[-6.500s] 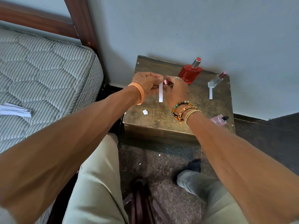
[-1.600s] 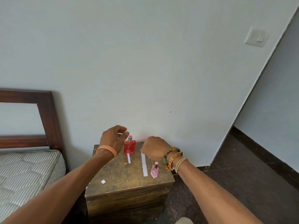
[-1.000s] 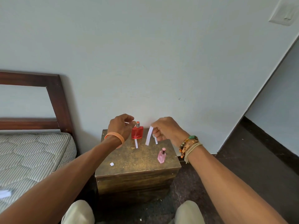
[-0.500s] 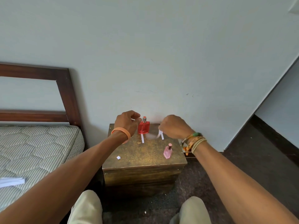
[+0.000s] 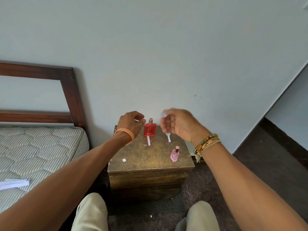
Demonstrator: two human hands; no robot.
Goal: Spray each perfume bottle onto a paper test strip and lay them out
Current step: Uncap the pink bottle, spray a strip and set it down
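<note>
Your left hand is up over the back-left corner of the desk, fingers curled, thumb and forefinger pinching a small white bit; can't tell what it is. That wrist carries an orange wristband. Your right hand is raised at the back right, motion-blurred, fingers curled with a pale smear at the tips; can't tell if it's gripping anything. That wrist carries beaded bracelets.

Between the hands the red bottle stands upright at the desk's back edge, with the left strip flat just in front of it. The right hand hides most of the clear bottle, only its base shows. The right strip lies in front of it. The pink bottle stands upright near the front right. There's a paper scrap front left. A pile of spare strips sits on the bed, well apart to the left.
</note>
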